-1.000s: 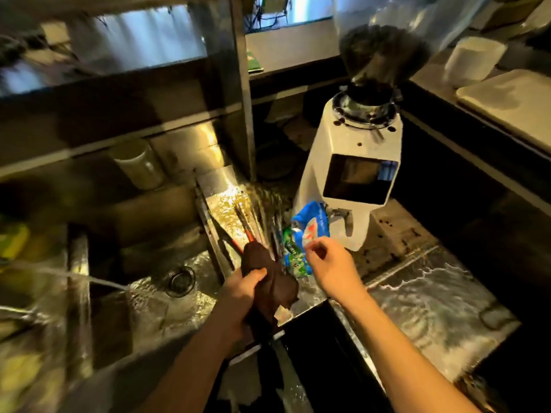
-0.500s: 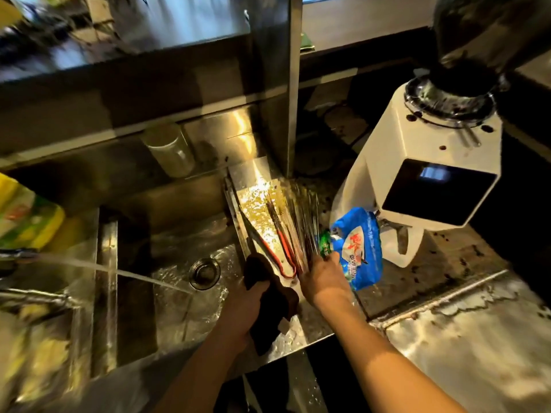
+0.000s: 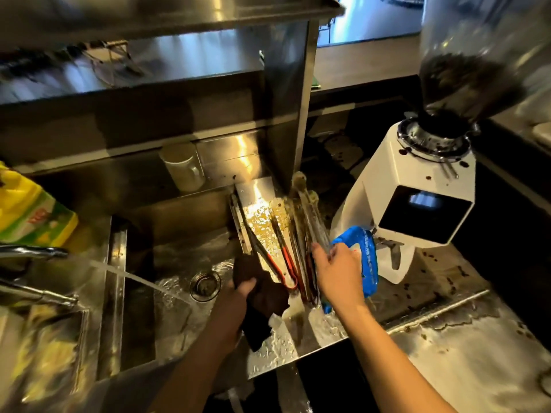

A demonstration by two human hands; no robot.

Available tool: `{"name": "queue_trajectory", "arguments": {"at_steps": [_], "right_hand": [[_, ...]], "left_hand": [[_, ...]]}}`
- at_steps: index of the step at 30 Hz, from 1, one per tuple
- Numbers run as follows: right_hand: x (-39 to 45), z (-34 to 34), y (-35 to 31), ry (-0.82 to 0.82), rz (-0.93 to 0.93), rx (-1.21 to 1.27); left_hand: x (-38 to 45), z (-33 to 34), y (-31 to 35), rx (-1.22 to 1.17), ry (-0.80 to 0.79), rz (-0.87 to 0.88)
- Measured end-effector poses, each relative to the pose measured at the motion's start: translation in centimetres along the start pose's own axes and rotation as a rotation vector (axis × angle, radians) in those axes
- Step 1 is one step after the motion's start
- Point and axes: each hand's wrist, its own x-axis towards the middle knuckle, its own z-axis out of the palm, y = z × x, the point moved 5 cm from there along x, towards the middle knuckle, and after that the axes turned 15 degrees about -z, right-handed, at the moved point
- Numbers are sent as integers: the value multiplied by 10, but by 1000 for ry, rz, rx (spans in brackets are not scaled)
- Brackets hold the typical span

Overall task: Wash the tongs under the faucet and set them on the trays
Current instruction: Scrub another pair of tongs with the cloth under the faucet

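step: pick-up, washing not begun
tongs (image 3: 301, 234): several lying on tray (image 3: 256, 192) right of sink (image 3: 179, 263); faucet (image 3: 32, 253) running, well apart
right hand (image 3: 338, 275): fingers curling onto one pair's handles
left hand (image 3: 238, 296): grips dark cloth (image 3: 262, 299)
next: lift pair clear; carry left into stream

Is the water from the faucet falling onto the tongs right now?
No: the stream from the faucet lands in the sink near the drain, while the tongs lie apart on the tray.
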Motion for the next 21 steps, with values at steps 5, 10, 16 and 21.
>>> {"name": "queue_trajectory", "arguments": {"at_steps": [5, 10, 16, 21], "right_hand": [[-32, 38, -37, -98, 250, 723], [-70, 97, -74, -400, 509, 1080], [-104, 147, -117, -746, 406, 999], [-128, 170, -133, -985, 288, 675]], "left_hand": [[-7, -53, 14, -209, 29, 9], [-16, -108, 30, -523, -67, 24], [-3, -182, 51, -662, -146, 83], [27, -219, 63, -703, -121, 106]]}}
